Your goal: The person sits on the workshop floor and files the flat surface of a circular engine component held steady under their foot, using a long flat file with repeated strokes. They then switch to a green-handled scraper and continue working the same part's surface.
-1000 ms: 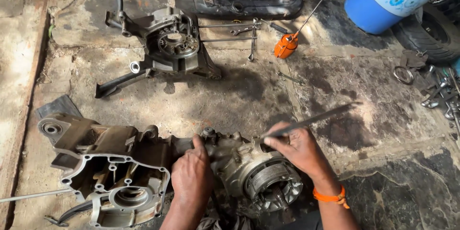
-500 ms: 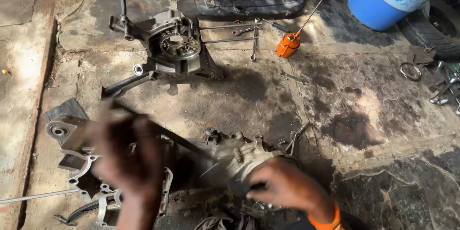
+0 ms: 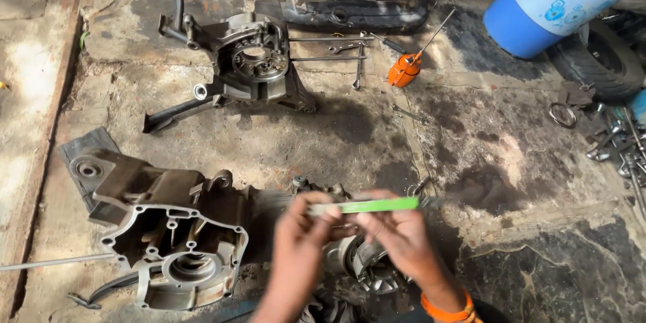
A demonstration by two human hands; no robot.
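Both hands meet low centre over the stained concrete floor [image 3: 471, 161], holding a thin green-handled tool [image 3: 367, 206] level btwn them. Left hand [image 3: 299, 242] pinches its pale left end w/ fingertips closed on it; right hand [image 3: 397, 232], w/ an orange wristband [image 3: 447, 309], wraps fingers round the green mid section. The tool's dark far end sticks out to the right, blurred, so can't tell its tip shape. Tool sits in the air just above a grey metal engine part w/ round finned hub [image 3: 367, 272], which lies under & partly behind the hands. Just left of that, touching or nearly so, lies a big open grey aluminium crankcase half [image 3: 168, 229] w/ bolt holes round its rim. Further up the floor, well apart, a second grey engine casing w/ round stator ring [image 3: 252, 60]. Beside it a few loose spanners [image 3: 356, 60] & an orange oil can w/ long spout [image 3: 406, 69]. Top right, a blue & white plastic drum [image 3: 558, 0]; near it a black tyre [image 3: 595, 60].
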